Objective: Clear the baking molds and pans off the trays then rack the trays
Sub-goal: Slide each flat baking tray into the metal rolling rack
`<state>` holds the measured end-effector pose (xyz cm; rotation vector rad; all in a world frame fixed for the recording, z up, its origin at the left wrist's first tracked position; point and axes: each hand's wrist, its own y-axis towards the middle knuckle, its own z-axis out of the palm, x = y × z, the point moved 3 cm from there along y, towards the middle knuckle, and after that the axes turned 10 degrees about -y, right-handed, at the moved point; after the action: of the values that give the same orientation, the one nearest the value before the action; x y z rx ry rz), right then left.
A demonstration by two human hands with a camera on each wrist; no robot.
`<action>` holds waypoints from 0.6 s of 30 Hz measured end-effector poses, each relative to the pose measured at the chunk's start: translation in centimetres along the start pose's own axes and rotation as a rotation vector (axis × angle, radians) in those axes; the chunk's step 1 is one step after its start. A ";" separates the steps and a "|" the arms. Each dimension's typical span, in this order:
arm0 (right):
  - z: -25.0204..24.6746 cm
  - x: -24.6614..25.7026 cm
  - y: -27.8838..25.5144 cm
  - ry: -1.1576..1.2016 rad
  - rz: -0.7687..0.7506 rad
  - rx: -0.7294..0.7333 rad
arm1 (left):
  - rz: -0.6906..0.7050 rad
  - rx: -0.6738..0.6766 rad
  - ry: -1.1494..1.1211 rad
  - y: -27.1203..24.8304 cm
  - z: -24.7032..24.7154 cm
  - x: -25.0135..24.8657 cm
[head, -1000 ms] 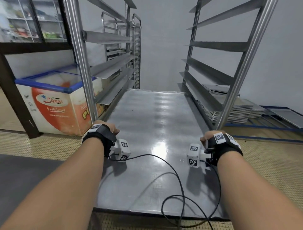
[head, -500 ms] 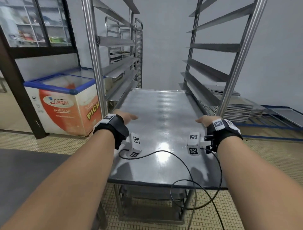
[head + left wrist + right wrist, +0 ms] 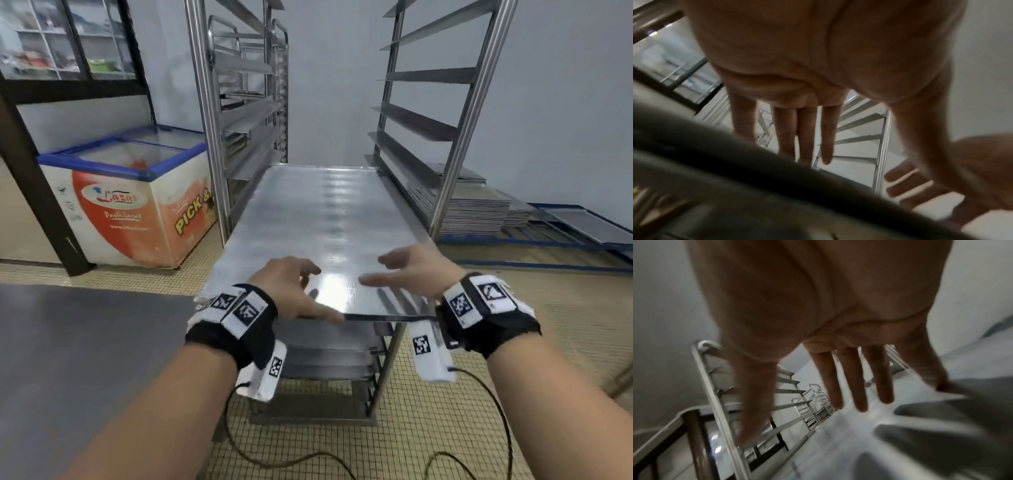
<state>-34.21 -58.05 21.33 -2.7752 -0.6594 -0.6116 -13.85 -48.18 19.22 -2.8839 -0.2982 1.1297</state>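
Note:
An empty steel tray (image 3: 325, 212) lies level on the runners of the steel rack (image 3: 469, 120), its near edge at the rack's front. Both hands hover at that near edge with straight, spread fingers. My left hand (image 3: 301, 291) is over the near left part, its thumb lying along the edge. My right hand (image 3: 394, 270) is over the near right part, just above the surface. In the left wrist view the left hand (image 3: 797, 129) is open above the blurred tray edge (image 3: 777, 170). The right hand (image 3: 849, 378) casts shadows on the tray (image 3: 859, 443). More trays (image 3: 325, 342) sit on lower runners.
A chest freezer (image 3: 130, 205) stands left of the rack, under a glass-door cabinet (image 3: 68, 37). A second rack (image 3: 246, 68) stands behind. A stack of trays (image 3: 472, 209) lies on the floor at right. Cables (image 3: 274, 459) trail over the tiled floor.
The tray has slid further into the rack. Both hands left its sides, opened and came together at its near edge. The view has pulled back.

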 end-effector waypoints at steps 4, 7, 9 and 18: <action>3.7 -0.8 -2.2 -0.247 -0.122 0.023 | 0.108 -0.043 0.280 0.0 1.4 1.8; 5.6 -1.4 -1.6 -0.480 -0.129 -0.201 | 0.164 -0.164 0.409 0.2 2.4 2.2; 6.4 -1.5 -1.4 -0.561 -0.116 -0.313 | 0.176 -0.198 0.408 0.3 2.9 2.4; 7.2 -1.4 2.5 -0.626 -0.084 -0.280 | 0.113 -0.178 0.362 4.2 2.7 4.0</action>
<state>-31.72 -58.56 14.01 -3.2268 -0.8616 0.1975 -12.14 -51.69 14.16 -3.2188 -0.2346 0.5960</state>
